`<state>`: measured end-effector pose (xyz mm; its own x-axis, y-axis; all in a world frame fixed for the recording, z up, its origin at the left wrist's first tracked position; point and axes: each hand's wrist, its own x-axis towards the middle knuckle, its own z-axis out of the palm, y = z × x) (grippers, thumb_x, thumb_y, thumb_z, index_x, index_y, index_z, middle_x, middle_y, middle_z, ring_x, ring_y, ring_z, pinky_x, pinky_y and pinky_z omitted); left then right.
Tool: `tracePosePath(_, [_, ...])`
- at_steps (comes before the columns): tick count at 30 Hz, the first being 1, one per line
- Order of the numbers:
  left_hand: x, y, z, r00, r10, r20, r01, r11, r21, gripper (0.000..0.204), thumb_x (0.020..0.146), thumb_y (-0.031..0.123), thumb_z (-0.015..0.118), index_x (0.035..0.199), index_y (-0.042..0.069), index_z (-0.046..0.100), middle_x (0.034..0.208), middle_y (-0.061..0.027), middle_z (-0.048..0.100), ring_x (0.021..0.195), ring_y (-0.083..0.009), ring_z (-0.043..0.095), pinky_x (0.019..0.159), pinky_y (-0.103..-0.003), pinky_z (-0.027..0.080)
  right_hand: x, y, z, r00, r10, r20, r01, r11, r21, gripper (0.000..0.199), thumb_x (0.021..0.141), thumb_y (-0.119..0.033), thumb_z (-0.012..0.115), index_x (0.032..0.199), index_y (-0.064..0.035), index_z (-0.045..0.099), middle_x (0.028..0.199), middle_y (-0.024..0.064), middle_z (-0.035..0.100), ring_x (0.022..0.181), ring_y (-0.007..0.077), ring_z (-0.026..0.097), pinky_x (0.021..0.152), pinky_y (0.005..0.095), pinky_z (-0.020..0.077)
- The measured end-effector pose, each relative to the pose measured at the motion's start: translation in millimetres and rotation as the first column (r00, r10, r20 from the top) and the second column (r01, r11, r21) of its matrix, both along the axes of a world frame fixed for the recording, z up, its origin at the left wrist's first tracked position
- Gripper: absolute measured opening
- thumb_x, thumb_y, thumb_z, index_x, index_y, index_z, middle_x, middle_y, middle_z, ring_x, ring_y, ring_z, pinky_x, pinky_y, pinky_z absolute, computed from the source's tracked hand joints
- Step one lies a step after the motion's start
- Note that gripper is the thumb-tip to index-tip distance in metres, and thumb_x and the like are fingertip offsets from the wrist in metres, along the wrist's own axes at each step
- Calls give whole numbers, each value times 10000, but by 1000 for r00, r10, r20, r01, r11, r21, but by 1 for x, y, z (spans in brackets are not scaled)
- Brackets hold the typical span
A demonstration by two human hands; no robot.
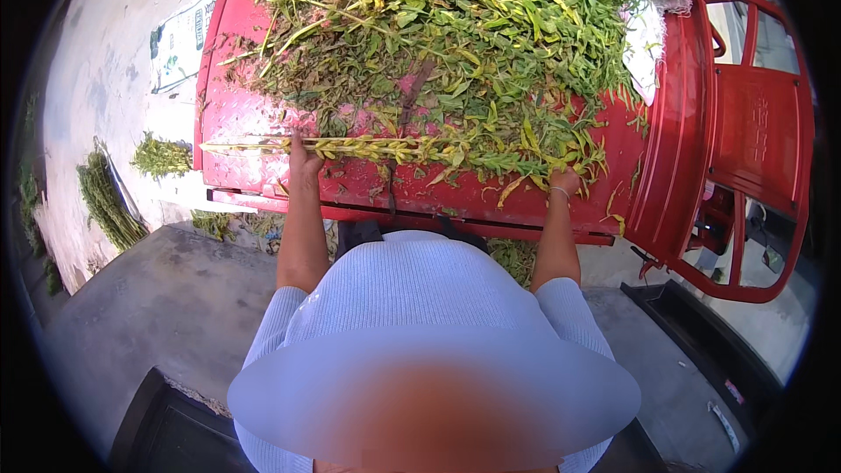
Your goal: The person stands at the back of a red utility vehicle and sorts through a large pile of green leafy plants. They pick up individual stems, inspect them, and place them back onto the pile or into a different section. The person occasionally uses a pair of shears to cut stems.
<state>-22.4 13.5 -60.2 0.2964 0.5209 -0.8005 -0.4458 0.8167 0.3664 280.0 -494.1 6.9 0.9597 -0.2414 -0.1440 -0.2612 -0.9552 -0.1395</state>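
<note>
A long pod-bearing stalk (pixel 394 150), looking like sesame, lies level across the near side of a red truck bed (pixel 263 180). Its bare pale end points left and its leafy top points right. My left hand (pixel 305 160) is closed round the stalk toward the bare end, thumb up over it. At the leafy top, my right hand (pixel 565 180) grips among the leaves, which partly hide its fingers. Beyond the stalk, a heap of cut green and yellowing stalks (pixel 438 9) covers the bed, with loose wilted leaves (pixel 350 70) scattered on the near side.
The red cab with an open door (pixel 758 123) stands at the right. A white sack (pixel 644 39) lies by the heap. Bundles of stalks (pixel 109 197) and a flat printed sack (pixel 181 39) lie on the ground at left. Black troughs (pixel 701 350) are behind me.
</note>
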Motion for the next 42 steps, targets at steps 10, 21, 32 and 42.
tracePosePath(10, [-5, -10, -8, 926, -113, -360, 78, 991, -110, 282, 862, 320, 579, 1014, 95, 503, 901, -4, 564, 797, -163, 553, 702, -326, 444, 53, 207, 31, 738, 673, 37, -666, 719, 202, 306, 709, -162, 707, 959, -16, 607, 919, 166, 628, 866, 316, 600, 738, 408, 492])
tracePosePath(21, [-28, -9, 53, 794, -143, -591, 285, 946, 155, 226, 831, 208, 636, 958, 40, 553, 759, -3, 556, 656, -78, 537, 540, -185, 422, 70, 397, -4, 381, 873, -305, -908, 416, 57, 246, 727, -78, 608, 972, -84, 595, 1027, 147, 607, 836, 342, 606, 778, 435, 474])
tracePosePath(32, [76, -26, 127, 957, -245, 157, 194, 939, 286, 653, 884, 388, 542, 1363, 64, 240, 1373, -146, 326, 1173, -258, 454, 865, -393, 445, -25, 290, 103, 155, 984, 91, -965, 131, 229, 280, 765, -45, 549, 1036, -113, 554, 855, 129, 530, 741, 340, 559, 605, 407, 466])
tracePosePath(42, [17, -50, 48, 858, -116, -500, 308, 896, 320, 152, 859, 114, 563, 970, 11, 547, 865, -48, 569, 724, -128, 575, 587, -254, 477, -135, 280, 5, 70, 997, -37, -884, 79, 460, 224, 766, -79, 550, 988, -91, 578, 814, 146, 575, 780, 335, 570, 630, 421, 469])
